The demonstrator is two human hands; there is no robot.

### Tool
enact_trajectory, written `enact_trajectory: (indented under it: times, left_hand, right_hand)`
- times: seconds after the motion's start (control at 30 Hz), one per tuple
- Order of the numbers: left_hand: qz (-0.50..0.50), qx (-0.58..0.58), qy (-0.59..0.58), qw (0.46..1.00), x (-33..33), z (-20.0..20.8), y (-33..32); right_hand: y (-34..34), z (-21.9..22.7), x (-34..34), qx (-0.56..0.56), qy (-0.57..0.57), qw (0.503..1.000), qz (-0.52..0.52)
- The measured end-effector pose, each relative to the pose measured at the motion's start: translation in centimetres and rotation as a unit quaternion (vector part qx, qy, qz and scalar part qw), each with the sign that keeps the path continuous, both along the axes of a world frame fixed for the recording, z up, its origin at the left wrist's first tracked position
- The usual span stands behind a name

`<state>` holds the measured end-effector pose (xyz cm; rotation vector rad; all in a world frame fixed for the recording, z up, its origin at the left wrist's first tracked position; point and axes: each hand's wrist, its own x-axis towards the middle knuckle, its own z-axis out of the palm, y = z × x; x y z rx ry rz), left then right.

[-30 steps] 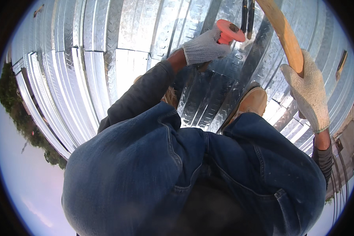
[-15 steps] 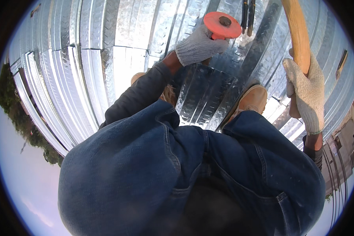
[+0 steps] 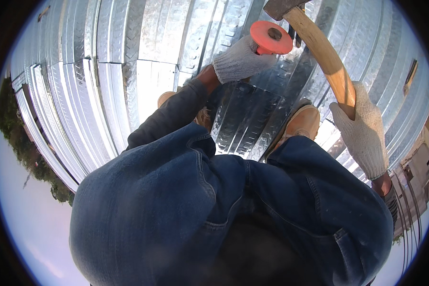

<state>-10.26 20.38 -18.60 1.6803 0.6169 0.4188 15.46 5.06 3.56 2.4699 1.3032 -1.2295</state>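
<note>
My gloved left hand [image 3: 240, 61] is closed around a chisel with a round red-orange hand guard [image 3: 266, 34]. The chisel's struck steel end pokes up through the guard; its lower part is hidden by my hand. In my gloved right hand [image 3: 367, 133] is a hammer with a curved wooden handle [image 3: 326, 55], gripped near the handle's end. The dark hammer head [image 3: 282, 7] hangs just beyond the guard, apart from it, at the top edge of the view. Beneath both hands lie ribbed, shiny metal sheets [image 3: 159, 33].
I squat with bent knees in blue jeans; my tan shoe [image 3: 304, 120] rests on the metal beside a dark, shaded panel [image 3: 248, 112]. A narrow dark and tan piece [image 3: 411, 76] lies at the right. Trees [image 3: 14, 124] border the left, with a building [image 3: 417, 167] and cables [image 3: 407, 205] at the right.
My right hand has moved down toward me, and the hammer has swung leftward, bringing its head into view near the chisel guard. The left hand and chisel have barely shifted.
</note>
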Motion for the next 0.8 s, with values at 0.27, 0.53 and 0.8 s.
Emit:
enact_trajectory:
  times: [0.27, 0.53, 0.8]
  left_hand:
    - [-0.019, -0.148, 0.062, 0.987, 2.0, 1.7, 0.5]
    - [-0.023, -0.190, 0.074, 0.979, 1.7, 1.6, 1.4]
    - [0.006, -0.219, -0.016, 0.976, 0.6, 1.8, 1.0]
  right_hand:
    - [0.2, 1.2, 0.8, 0.101, -0.092, 0.988, -0.068]
    - [2.0, 2.0, 1.7, 0.157, -0.070, 0.985, -0.029]
    - [1.8, 0.7, 1.2, 0.159, -0.007, 0.981, -0.114]
